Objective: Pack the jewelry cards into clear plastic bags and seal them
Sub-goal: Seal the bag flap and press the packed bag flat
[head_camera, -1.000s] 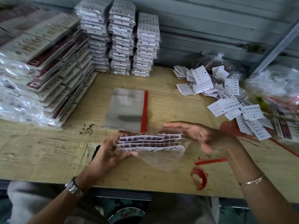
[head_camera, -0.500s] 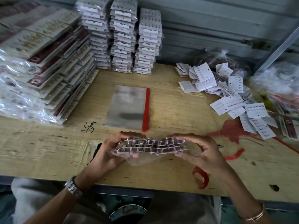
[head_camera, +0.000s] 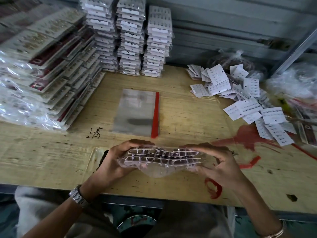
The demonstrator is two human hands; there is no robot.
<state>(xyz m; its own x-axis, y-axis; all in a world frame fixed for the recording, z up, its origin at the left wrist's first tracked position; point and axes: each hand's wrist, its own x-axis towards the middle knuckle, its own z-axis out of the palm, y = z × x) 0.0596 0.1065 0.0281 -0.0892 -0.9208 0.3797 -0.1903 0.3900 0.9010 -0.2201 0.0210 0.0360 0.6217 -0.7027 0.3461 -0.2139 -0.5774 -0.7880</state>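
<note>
cards (head_camera: 163,156) are being squeezed even in clear bag (head_camera: 159,173) | fingers clamped on them: left hand (head_camera: 116,162) 9 o'clock, right hand (head_camera: 221,165) 3

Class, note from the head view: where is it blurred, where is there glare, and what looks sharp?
Head view: the bagged stacks at left are blurred, with glare on their plastic; the held card bundle looks sharp.
</note>
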